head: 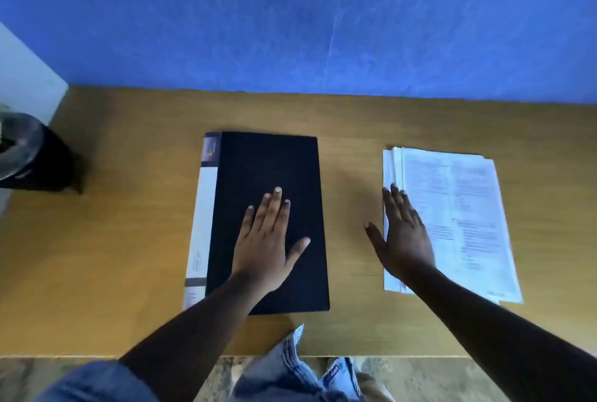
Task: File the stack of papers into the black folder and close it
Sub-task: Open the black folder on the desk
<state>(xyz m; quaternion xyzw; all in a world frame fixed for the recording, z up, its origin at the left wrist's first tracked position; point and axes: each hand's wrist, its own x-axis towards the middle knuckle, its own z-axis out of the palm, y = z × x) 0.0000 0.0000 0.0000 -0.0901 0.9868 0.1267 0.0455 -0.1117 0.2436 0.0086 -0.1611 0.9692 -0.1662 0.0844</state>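
The black folder [290,175] lies closed on the wooden table, its white spine to the left. My left hand [266,240] rests flat on its cover, fingers spread, holding nothing. To the right lies the stack of printed white papers [465,214], slightly fanned. My right hand [400,233] lies flat with fingers extended over the stack's left edge, thumb out over the bare table; it grips nothing.
The wooden table [129,240] backs onto a blue wall [290,29]. A dark round container [29,152] stands at the table's far left edge. Below the near table edge I see my denim clothing [290,369] and the floor.
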